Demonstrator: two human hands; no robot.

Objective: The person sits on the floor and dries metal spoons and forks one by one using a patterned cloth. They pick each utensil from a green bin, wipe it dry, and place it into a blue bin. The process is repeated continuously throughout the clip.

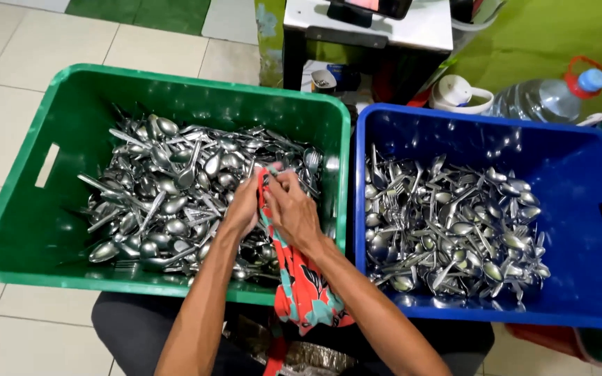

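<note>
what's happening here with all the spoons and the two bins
A person sits over two plastic crates of metal cutlery. Both hands are above the green crate: the left hand and right hand are closed around a red patterned cloth, apparently with a piece of cutlery wrapped in it, though the piece itself is mostly hidden. The green crate holds a heap of spoons; the blue crate beside it holds spoons and forks.

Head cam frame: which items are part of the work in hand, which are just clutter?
In use:
- left hand and right hand, together gripping the red patterned cloth
- green plastic crate of steel spoons
- blue plastic crate of steel spoons and forks

Lying about:
- clear water jug with blue cap
- white lidded container
- white table
</note>
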